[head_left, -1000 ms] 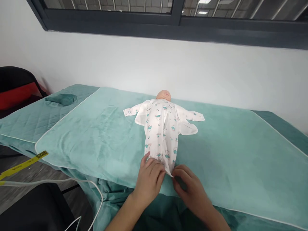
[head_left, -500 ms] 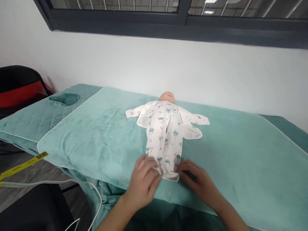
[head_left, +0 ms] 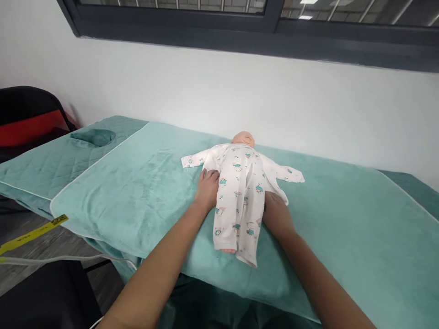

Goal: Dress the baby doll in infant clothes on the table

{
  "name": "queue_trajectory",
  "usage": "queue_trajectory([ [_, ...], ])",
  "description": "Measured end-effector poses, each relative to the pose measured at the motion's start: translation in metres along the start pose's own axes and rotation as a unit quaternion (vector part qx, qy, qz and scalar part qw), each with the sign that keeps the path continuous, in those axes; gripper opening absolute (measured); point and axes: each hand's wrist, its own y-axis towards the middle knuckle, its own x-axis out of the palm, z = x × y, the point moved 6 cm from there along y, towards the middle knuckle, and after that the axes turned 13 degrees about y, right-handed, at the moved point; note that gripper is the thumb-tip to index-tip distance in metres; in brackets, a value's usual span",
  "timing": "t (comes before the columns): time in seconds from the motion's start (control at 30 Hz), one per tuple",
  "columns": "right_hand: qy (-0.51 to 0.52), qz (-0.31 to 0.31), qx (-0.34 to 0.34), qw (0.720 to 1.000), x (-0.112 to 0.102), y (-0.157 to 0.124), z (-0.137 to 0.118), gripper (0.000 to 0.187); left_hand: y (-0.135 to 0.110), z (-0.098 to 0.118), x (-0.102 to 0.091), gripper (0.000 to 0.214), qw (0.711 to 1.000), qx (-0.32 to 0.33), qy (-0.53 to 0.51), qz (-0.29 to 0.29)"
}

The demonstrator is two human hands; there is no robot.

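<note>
Doll [head_left: 243,138] in printed clothes [head_left: 236,192], long axis across the bed [head_left: 137,196], head toward its far edge; left hand [head_left: 207,186] and right hand [head_left: 276,212] at opposite sides, equally near; whether either grips cannot be told.

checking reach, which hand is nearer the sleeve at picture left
Left. The left hand is just below that sleeve in view; the right hand is across the clothed doll from it.
</note>
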Motion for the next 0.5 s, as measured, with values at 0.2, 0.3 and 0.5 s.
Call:
queue_trajectory([
  [0.2, -0.050, 0.050, -0.028, 0.997, -0.008, -0.004, -0.009, 0.024, -0.001, -0.004, 0.003, 0.025, 0.999, 0.003, -0.028, 0.030],
  [0.3, -0.053, 0.033, -0.067, 0.996, -0.005, -0.004, -0.012, 0.023, -0.001, -0.005, 0.002, 0.022, 0.999, -0.005, -0.037, 0.036],
  [0.5, 0.007, 0.004, -0.131, 0.991, 0.001, -0.006, -0.016, 0.020, -0.003, -0.006, 0.000, 0.024, 0.995, -0.031, -0.079, 0.050],
])
